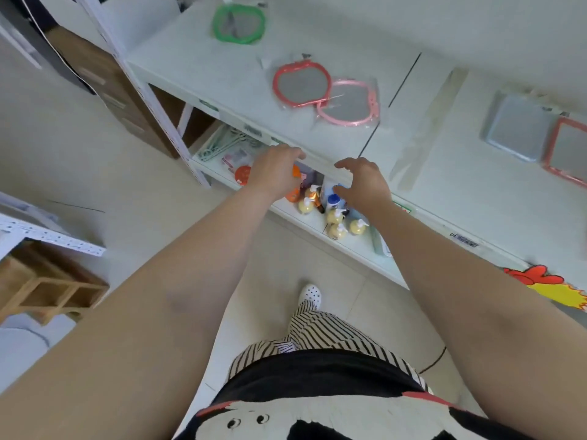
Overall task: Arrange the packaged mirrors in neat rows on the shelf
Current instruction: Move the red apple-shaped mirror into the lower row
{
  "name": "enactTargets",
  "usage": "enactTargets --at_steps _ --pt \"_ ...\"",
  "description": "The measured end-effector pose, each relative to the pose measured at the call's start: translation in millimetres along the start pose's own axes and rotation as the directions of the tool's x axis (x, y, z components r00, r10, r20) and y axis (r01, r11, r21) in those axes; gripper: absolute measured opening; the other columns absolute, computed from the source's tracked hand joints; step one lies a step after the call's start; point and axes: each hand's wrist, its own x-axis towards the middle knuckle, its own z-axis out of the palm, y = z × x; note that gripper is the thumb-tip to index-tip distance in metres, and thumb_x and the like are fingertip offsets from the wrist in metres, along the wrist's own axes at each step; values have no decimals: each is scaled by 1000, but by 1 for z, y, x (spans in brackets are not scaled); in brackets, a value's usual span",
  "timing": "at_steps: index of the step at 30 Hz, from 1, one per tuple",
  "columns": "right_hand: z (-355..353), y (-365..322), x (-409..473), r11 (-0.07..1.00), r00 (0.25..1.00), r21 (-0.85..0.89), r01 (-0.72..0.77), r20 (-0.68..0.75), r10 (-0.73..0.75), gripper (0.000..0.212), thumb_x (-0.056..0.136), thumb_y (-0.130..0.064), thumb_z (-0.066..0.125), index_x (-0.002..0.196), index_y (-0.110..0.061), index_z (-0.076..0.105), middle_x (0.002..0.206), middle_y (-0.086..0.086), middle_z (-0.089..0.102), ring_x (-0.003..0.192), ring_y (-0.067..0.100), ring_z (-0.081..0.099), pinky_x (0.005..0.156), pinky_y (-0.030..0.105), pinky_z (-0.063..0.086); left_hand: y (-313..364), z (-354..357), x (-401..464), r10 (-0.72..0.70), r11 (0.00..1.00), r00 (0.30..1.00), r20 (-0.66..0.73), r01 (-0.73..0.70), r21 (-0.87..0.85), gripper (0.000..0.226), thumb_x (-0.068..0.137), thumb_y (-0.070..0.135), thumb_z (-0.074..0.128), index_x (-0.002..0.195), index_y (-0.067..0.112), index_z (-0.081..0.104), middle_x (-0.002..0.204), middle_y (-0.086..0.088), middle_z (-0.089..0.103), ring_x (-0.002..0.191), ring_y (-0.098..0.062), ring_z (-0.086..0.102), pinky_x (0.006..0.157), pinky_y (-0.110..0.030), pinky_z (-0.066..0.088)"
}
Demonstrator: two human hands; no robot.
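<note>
On the white top shelf [203, 77] lie several packaged mirrors. A green apple-shaped mirror [239, 24] is at the far back. A red apple-shaped mirror [301, 84] sits mid-shelf and overlaps a pink one [348, 103] to its right. Far right lie a blue square mirror [517, 128] and a red square mirror [568, 151], side by side. My left hand [275, 169] and my right hand [362, 182] hover at the shelf's front edge with loosely curled fingers, holding nothing.
A lower shelf [298, 217] below my hands holds pump bottles [334, 217], orange items and hangers. An empty clear plastic wrapper [425, 128] lies on the top shelf. A wooden rack [47, 287] stands at the left, brown boxes [104, 84] behind the shelf upright.
</note>
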Motion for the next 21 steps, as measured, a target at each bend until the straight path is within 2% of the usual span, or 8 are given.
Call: enactTargets --at_steps 5,11,17,21 --pt "4 -14 65 1000 1000 -5 23 5 -23 48 85 -26 66 131 -24 53 133 3 53 126 23 43 96 36 43 -20 -18 47 -22 999 1000 15 21 37 50 82 20 65 130 22 54 124 -9 57 119 -28 51 91 -37 45" --pt "-8 -23 126 997 999 66 -28 -24 30 48 83 -27 69 128 -24 55 136 2 52 126 21 47 96 36 45 -36 -43 111 -10 999 1000 30 9 43 50 84 22 64 133 22 52 130 -8 55 122 -28 50 96 -37 43" --pt "-25 -14 163 989 986 60 -135 -87 140 48 82 -25 69 128 -22 56 132 4 55 123 24 51 97 36 46 -23 -42 178 139 986 987 75 -145 78 51 81 22 65 131 18 55 129 -9 60 121 -31 54 96 -38 47" --pt "-27 -8 175 962 954 84 -259 -133 268 48 81 -27 69 127 -25 56 130 3 56 124 23 48 95 38 48 -9 -40 230 265 958 955 136 -277 77 38 78 29 68 115 23 64 119 -6 64 114 -29 58 89 -37 48"
